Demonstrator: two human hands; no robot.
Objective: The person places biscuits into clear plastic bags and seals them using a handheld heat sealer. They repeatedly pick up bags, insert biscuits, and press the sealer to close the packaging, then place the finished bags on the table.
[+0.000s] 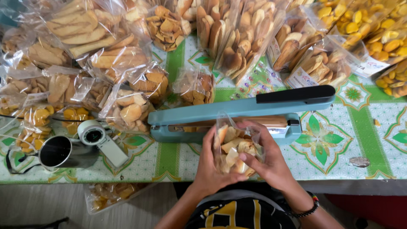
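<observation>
A small clear plastic bag of pale cracker pieces (232, 146) is held between both of my hands at the table's front edge. My left hand (210, 167) cups its left side and underside. My right hand (267, 159) grips its right side, thumb across the front. The bag's open top reaches into the jaw of a teal heat sealer (237, 111) with a black handle, whose arm is raised just behind the bag.
Many clear bags of biscuits and yellow chips (250, 38) crowd the back and left of the green-patterned tablecloth (364, 140). A metal cup (57, 152) and a white tape dispenser (99, 140) stand at front left. A bag of crackers lies under the table (108, 196).
</observation>
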